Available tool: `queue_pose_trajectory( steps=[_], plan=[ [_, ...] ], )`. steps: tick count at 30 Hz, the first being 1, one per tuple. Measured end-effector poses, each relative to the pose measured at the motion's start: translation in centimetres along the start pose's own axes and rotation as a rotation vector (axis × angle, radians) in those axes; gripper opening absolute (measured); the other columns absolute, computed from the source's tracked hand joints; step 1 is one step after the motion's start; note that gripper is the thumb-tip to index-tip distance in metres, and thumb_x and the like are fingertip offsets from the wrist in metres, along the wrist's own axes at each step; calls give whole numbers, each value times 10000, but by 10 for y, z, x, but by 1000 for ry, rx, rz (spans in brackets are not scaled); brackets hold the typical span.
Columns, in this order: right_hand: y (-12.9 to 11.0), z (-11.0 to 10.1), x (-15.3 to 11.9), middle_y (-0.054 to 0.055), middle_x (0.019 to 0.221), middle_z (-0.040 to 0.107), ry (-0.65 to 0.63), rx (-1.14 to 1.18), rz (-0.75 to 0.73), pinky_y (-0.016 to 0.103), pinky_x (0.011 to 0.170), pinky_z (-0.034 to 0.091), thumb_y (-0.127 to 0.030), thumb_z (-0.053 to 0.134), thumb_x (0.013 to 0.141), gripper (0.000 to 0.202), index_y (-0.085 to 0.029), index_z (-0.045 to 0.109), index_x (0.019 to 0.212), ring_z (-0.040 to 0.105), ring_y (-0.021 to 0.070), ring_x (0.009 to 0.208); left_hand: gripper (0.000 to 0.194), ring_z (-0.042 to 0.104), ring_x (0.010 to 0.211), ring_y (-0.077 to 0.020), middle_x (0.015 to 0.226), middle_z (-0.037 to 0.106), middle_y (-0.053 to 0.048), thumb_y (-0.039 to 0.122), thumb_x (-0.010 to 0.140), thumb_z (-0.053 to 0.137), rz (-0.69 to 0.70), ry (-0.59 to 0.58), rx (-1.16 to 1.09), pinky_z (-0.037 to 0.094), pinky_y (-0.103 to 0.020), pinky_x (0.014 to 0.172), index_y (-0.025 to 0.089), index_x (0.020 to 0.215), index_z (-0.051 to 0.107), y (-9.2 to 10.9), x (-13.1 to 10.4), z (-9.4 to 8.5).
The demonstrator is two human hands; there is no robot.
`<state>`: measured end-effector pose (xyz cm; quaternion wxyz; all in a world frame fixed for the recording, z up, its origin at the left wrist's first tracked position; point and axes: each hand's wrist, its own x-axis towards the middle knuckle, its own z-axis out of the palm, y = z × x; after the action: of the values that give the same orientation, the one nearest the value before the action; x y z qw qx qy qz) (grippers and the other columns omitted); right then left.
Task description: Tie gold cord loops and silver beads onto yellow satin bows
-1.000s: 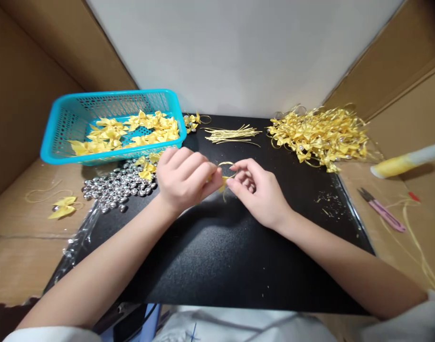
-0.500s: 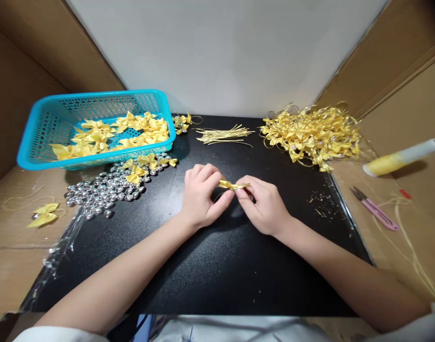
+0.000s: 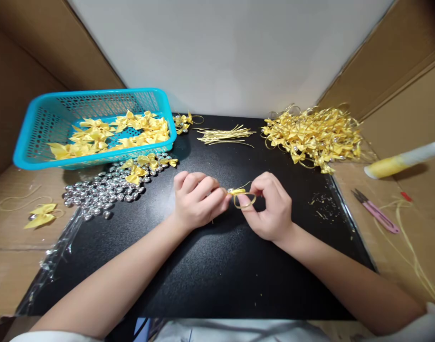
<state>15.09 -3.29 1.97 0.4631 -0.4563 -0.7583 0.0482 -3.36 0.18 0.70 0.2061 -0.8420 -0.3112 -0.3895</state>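
Over the middle of the black table, my left hand (image 3: 200,200) is closed on a yellow ribbon bow (image 3: 238,191), most of which its fingers hide. A bit of silver shows beside the bow, perhaps a bead. My right hand (image 3: 269,204) pinches a gold cord (image 3: 246,206) that curves in a loop between the two hands. One thin end of the cord sticks up near the right fingertips. Beyond the hands lies a bundle of cut gold cords (image 3: 225,135).
A turquoise basket (image 3: 92,159) of yellow bows stands back left, with silver beads (image 3: 103,190) in front. Finished bows with loops (image 3: 313,135) are heaped back right. Pink thread snips (image 3: 376,211) and a yellow-white tube (image 3: 404,160) lie on cardboard at the right.
The bow has turned in my fingers, and a gold cord loop now shows between my hands. My left hand has rolled over with its knuckles up; my right hand has shifted slightly right.
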Motion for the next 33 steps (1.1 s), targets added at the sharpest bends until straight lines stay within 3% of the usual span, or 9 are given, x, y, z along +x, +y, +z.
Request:
queue_pose_trajectory(
  steps=[4,10,17,22,29,31,33],
  plan=[
    [-2,-2,1,3,628,570,-154,-42,1,294,631,367,-242,500,911,171,-196,544,752,511,146,588,232,515,704,-188,630,622,5,304,867,595,92,76,39,304,-377,713,245,644,574,1,2,-2],
    [5,1,2,7,643,620,-185,-43,-69,284,642,359,-241,442,951,267,-186,579,729,530,134,579,258,500,706,-171,631,618,13,306,891,577,105,138,48,309,-356,733,230,645,566,0,4,2],
    [11,-6,12,-29,594,557,-262,-64,-159,278,616,329,-244,517,878,153,-179,564,748,459,120,514,294,504,703,-161,654,636,38,323,942,522,135,34,26,314,-345,737,234,664,563,-2,5,0],
    [13,-11,19,-19,597,556,-436,-74,-181,283,629,309,-254,462,900,212,-180,565,730,458,131,541,305,524,734,-166,680,650,22,303,944,514,123,-40,-3,319,-344,749,218,655,563,-3,5,2],
    [24,-9,20,-31,569,522,-563,-5,-175,267,613,307,-189,440,893,272,-194,486,625,444,111,538,306,518,749,-176,717,662,3,297,954,483,145,-152,-111,323,-354,752,214,672,568,-4,4,5],
    [24,-4,16,-50,520,468,-546,70,-154,253,588,312,-187,470,858,287,-199,439,574,396,97,498,289,519,768,-185,722,659,-8,283,947,485,87,-183,-151,331,-360,756,208,681,565,-2,2,5],
    [23,3,9,-63,486,421,-444,139,-86,236,567,324,-179,496,830,299,-201,412,544,361,86,471,257,518,769,-191,705,640,-14,257,927,503,-14,-198,-204,343,-361,746,204,681,552,0,-1,6]
  ],
)
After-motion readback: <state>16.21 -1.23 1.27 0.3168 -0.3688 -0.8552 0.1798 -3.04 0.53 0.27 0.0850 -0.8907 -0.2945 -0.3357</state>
